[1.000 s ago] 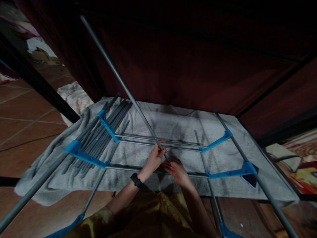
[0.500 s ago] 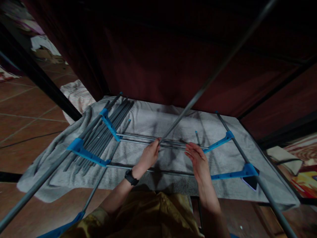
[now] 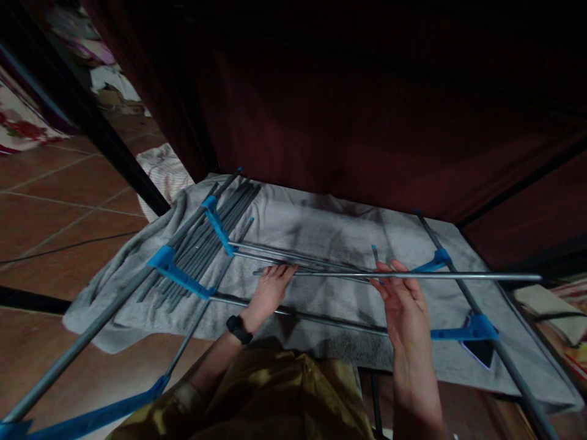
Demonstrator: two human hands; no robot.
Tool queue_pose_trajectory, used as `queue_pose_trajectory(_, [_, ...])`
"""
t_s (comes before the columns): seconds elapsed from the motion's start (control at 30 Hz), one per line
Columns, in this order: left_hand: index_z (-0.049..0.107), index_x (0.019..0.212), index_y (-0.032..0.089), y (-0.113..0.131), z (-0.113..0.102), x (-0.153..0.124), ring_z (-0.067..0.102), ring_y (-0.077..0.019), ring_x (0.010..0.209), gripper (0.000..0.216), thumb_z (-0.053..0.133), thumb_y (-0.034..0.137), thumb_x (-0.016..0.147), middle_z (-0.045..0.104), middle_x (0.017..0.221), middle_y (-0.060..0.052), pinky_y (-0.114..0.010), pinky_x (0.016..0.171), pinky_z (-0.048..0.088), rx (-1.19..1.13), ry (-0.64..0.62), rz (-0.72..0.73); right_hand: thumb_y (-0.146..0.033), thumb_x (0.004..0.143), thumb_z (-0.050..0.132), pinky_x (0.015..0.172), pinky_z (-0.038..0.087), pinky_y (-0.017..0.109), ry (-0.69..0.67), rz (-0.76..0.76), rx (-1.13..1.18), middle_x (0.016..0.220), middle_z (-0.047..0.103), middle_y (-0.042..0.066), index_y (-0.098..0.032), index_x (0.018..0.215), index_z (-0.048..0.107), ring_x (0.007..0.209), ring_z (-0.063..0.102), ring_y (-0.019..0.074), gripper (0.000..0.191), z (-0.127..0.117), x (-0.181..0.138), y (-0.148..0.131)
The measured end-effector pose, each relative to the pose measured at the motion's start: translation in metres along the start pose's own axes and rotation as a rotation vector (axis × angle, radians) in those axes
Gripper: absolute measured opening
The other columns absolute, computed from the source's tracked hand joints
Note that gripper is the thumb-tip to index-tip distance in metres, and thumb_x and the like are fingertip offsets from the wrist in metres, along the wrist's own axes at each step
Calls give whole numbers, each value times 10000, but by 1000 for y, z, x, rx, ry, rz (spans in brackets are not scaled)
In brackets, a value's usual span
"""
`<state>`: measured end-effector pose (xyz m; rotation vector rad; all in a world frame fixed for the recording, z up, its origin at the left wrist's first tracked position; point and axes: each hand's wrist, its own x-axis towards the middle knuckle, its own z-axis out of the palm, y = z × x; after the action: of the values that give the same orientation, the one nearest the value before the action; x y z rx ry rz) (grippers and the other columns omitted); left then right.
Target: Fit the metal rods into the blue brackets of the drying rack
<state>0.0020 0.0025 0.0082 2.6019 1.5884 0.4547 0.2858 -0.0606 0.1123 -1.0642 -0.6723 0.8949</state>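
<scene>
A loose grey metal tube (image 3: 477, 276) lies nearly level across the view, above a frame of grey tubes and blue plastic brackets. My left hand (image 3: 270, 290), with a dark watch on the wrist, is closed around the tube near its left end. Palm up, my right hand (image 3: 406, 302) has its fingers curled at the tube right of centre. Thin crossbars (image 3: 257, 257) run behind my hands to the left blue bracket (image 3: 219, 226). A nearer crossbar (image 3: 321, 319) passes below them. The right blue bracket (image 3: 464, 333) is partly beyond my right hand.
Several loose tubes (image 3: 197, 250) lie in a bundle on the grey blanket (image 3: 312, 214) at left. A phone (image 3: 477, 349) rests under the right bracket. Behind the blanket stands a dark red panel (image 3: 330, 134). A black post (image 3: 92, 116) slants at left over the tiled floor (image 3: 50, 220).
The loose tube has swung down from a steep upward slant to nearly level. My right hand has moved right and come onto it, while my left hand keeps its hold.
</scene>
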Motion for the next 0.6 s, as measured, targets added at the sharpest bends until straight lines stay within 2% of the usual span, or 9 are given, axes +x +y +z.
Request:
queue_pose_trajectory(0.17, [569, 1476, 189, -18, 6, -13, 643, -275, 1069, 604, 430, 4, 918, 715, 1132, -110, -430, 989, 463, 84, 20, 10, -400, 751, 890, 1005, 586, 463, 41, 102, 15, 1004, 806, 44, -247, 1021, 777, 923, 751, 192, 330, -8, 4, 25])
queue_pose_trajectory(0.4, [678, 1299, 184, -57, 13, -26, 653, -268, 973, 457, 433, 37, 943, 707, 994, -105, -436, 949, 472, 118, 20, -48, -362, 698, 920, 1011, 610, 433, 44, 262, 69, 1043, 799, 32, -244, 960, 767, 978, 752, 199, 325, -14, 0, 73])
queue_pose_trajectory(0.5, [699, 1240, 204, -67, 12, -30, 646, -262, 994, 438, 446, 35, 925, 707, 1012, -101, -445, 1000, 464, 110, 23, -89, -314, 675, 916, 998, 612, 374, 70, 320, 102, 1034, 789, 15, -242, 845, 745, 995, 742, 184, 251, -21, 0, 95])
queue_pose_trajectory(0.6, [709, 1174, 218, -71, 11, -32, 634, -262, 1021, 410, 420, 41, 943, 709, 1033, -95, -461, 1054, 448, 112, 2, -127, -311, 698, 889, 1016, 603, 379, 98, 359, 110, 1001, 776, 11, -240, 816, 725, 992, 737, 182, 214, -33, 4, 115])
